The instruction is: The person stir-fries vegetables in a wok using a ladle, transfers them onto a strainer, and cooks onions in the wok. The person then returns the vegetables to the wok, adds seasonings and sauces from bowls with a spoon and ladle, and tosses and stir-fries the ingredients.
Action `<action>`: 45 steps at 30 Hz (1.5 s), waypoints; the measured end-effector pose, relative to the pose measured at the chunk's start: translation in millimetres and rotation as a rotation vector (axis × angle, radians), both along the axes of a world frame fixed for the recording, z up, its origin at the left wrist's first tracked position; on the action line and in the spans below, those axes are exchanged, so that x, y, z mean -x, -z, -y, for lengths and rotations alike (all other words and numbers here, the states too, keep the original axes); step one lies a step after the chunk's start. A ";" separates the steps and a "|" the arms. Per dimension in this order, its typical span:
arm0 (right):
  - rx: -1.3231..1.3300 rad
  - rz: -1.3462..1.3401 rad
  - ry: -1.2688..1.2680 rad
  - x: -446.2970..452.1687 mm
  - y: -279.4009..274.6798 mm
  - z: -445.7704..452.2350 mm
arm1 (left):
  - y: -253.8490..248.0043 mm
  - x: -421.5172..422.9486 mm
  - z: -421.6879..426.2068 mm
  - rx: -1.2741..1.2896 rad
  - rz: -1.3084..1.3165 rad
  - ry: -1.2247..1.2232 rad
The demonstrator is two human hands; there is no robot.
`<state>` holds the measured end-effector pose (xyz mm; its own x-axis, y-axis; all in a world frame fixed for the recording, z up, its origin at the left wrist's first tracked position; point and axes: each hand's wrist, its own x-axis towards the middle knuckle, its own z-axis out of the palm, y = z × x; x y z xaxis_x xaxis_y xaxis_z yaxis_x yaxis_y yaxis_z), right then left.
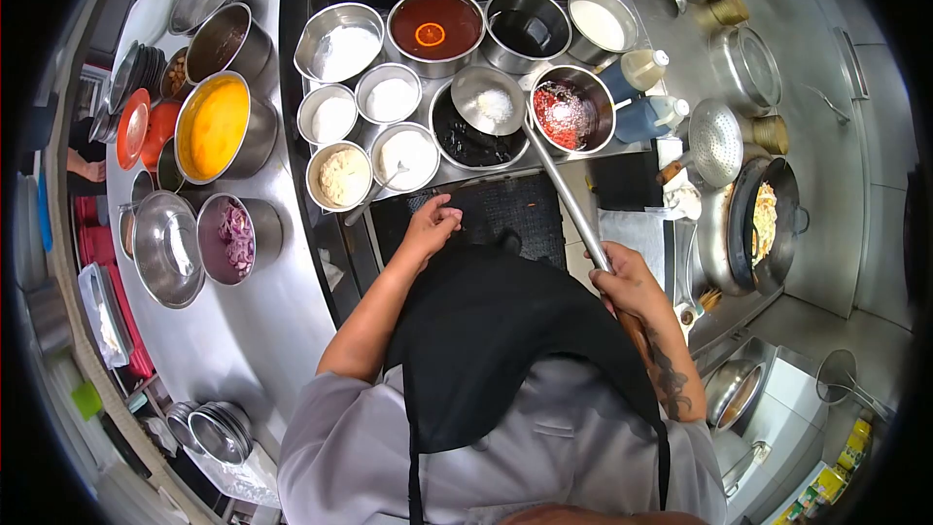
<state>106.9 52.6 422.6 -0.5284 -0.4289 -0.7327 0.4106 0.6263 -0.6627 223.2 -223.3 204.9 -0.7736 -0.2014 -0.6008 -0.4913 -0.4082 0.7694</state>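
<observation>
My right hand [624, 280] is wrapped around the long metal handle of a ladle [488, 103]. The ladle's bowl carries a small heap of white grains and hangs over a pot of dark contents [476, 141]. Right beside it stands a pot of red chopped food [573, 109] topped with white grains. My left hand [433, 226] hovers with loosely bent fingers and nothing visible in them. Nearest to it are a bowl of white powder [406, 157] with a spoon [377, 192] in it and a bowl of pale yellow powder [340, 177].
Behind sit a pot of reddish liquid [436, 27] with an orange slice and a pot of dark liquid [528, 31]. At right are jugs [649, 119], a skimmer [715, 143] and a wok [776, 224] with food. A steel counter [262, 340] at left holds several bowls.
</observation>
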 end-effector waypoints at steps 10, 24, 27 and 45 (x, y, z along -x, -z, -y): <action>-0.131 -0.120 -0.162 -9.5 18.4 1.7 | -17.6 17.1 -2.6 0.018 -0.146 0.013; 0.010 0.115 0.053 -0.1 9.3 -7.0 | -10.6 31.0 -11.0 0.047 -0.257 -0.083; 0.053 0.182 0.036 6.9 2.3 -11.7 | -15.0 33.0 -15.8 0.030 -0.268 -0.125; 0.306 0.393 0.044 25.6 41.6 -34.5 | -24.8 33.4 -42.0 0.122 -0.218 -0.194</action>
